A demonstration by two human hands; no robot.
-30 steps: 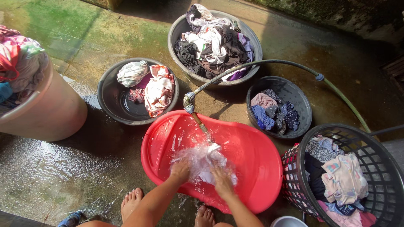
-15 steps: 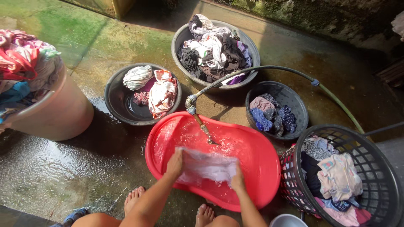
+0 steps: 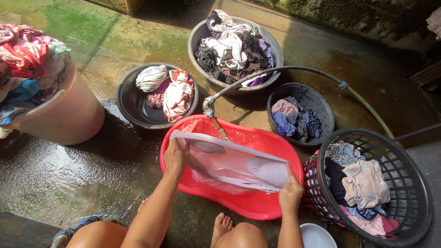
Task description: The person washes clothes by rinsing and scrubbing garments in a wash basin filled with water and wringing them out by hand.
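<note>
Both hands hold a wet, pale pink garment (image 3: 232,167) stretched out above the red tub (image 3: 257,206). The left hand (image 3: 176,157) pinches its upper left corner, fingers closed over the white-edged hem, and the right hand (image 3: 291,193) pinches the lower right end in the same closed grip. The cloth hangs taut between the two grips, its long axis running from upper left down to lower right across the tub, with the white hem along the far edge and the body sagging toward the person. Just beyond the garment, the metal nozzle of a hose (image 3: 211,110) points down into the tub's far rim. Around the tub sit a black basin (image 3: 126,108) with wrung clothes, a grey basin (image 3: 195,36) heaped with dark laundry, a small dark basin (image 3: 321,98), a black laundry basket (image 3: 404,183) at right and a pink bucket (image 3: 69,117) at left, all on wet concrete floor (image 3: 69,174).
</note>
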